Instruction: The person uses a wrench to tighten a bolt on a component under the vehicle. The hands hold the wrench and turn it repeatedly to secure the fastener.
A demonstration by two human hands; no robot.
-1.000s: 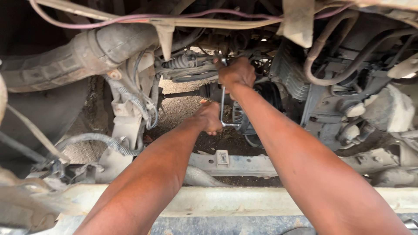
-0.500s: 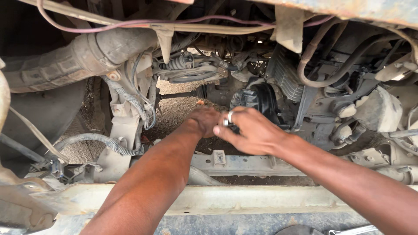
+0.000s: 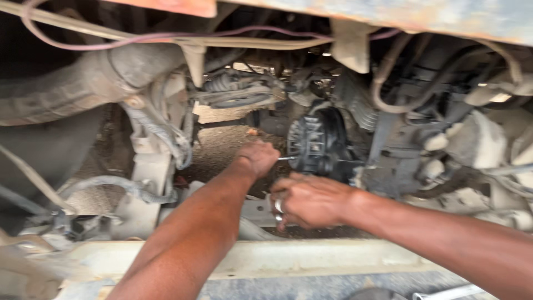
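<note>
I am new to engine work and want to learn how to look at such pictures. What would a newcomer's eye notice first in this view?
First, the two bare arms reaching into the dusty engine bay: the left hand holds a thin metal tool against the dark ribbed alternator at the centre. Just below, the right hand grips a shiny wrench end. At upper left, a thick dusty hose runs under a pinkish cable.
</note>
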